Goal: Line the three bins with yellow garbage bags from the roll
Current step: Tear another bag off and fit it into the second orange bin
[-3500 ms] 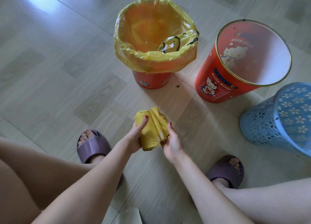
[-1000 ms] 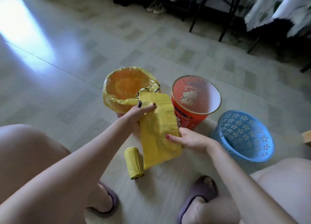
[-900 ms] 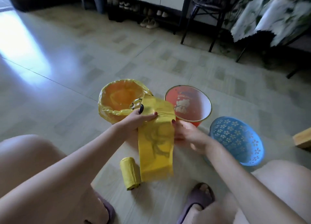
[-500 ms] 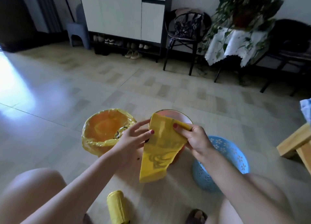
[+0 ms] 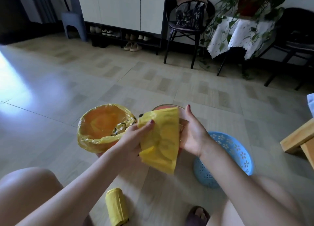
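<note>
Both hands are clamping the yellow bag (image 5: pixel 159 137): left hand (image 5: pixel 134 141) gripping its left edge, right hand (image 5: pixel 192 134) its right. It's hanging over the red bin (image 5: pixel 167 106), lined bin (image 5: pixel 102 129) touching left, blue bin (image 5: pixel 226 158) right. Open floor (image 5: pixel 119 83) lying beyond.

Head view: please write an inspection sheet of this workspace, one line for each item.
Surface: tiled floor, sunlit at left.
Job's things: lined bin; red bin mostly hidden, blue bin unlined; roll on floor.
Clutter: wooden stool at right.
Grips: left hand and right hand hold a loose bag.
Cables: nothing seen.
Surroundings: shoe cabinet, chair, plant.
</note>
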